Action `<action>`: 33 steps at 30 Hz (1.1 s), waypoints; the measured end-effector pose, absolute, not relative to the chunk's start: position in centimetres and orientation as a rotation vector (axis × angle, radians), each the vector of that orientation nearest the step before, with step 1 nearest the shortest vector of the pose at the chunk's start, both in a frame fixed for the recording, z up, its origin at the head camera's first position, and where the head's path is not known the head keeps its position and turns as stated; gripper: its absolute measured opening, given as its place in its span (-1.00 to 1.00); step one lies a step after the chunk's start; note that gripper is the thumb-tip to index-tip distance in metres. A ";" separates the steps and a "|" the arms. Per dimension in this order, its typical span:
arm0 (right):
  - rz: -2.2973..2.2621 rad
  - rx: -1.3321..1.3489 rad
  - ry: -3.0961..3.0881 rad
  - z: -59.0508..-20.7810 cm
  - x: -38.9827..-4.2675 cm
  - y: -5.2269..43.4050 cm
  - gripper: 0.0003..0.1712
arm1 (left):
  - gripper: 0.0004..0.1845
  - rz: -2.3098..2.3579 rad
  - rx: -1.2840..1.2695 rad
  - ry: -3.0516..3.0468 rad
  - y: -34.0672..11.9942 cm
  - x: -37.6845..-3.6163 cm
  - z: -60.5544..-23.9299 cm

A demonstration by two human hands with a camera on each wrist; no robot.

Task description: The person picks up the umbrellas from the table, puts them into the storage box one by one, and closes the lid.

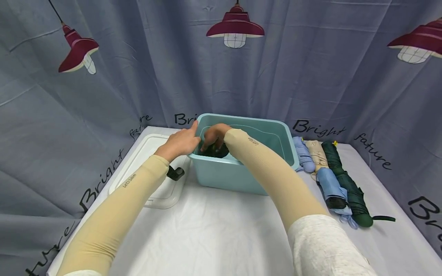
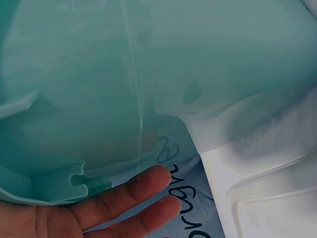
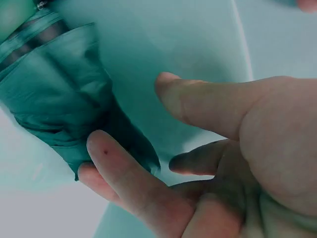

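A teal plastic bin (image 1: 241, 176) stands at the middle of the white table. My left hand (image 1: 181, 142) rests on its near-left corner, its straight fingers (image 2: 124, 198) lying along the outside of the bin wall (image 2: 99, 74). My right hand (image 1: 214, 134) reaches down inside the bin onto a folded dark green umbrella (image 1: 215, 151). In the right wrist view the right hand (image 3: 133, 116) has loosely extended fingers touching the umbrella's cloth (image 3: 59, 89), with the thumb held apart from it. The bin floor (image 3: 188, 39) lies behind.
A clear plastic lid (image 1: 148, 161) lies flat left of the bin, with a small black object (image 1: 175, 173) on its near edge. Right of the bin lie several folded umbrellas: light blue (image 1: 304, 153), beige (image 1: 317, 153), blue (image 1: 333, 188), dark green (image 1: 345, 184). A printed curtain hangs behind.
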State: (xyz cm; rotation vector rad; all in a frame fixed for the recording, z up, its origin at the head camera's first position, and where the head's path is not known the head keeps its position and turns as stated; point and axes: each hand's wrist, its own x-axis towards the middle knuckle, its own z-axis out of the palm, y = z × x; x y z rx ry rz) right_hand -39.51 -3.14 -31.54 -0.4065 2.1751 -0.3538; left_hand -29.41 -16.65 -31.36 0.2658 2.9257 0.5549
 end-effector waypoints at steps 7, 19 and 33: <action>-0.325 -0.438 2.194 -31.2 -39.4 -2.7 -0.26 | -0.21 0.558 0.265 2.915 -16.1 -29.6 -31.4; -0.278 -0.533 2.240 -28.3 -38.1 -1.2 -0.18 | -0.18 0.508 0.187 2.948 -15.9 -29.6 -31.3; -0.266 -0.748 2.380 -26.0 -35.0 3.3 -0.20 | -0.16 0.500 0.171 2.970 -16.2 -29.3 -31.6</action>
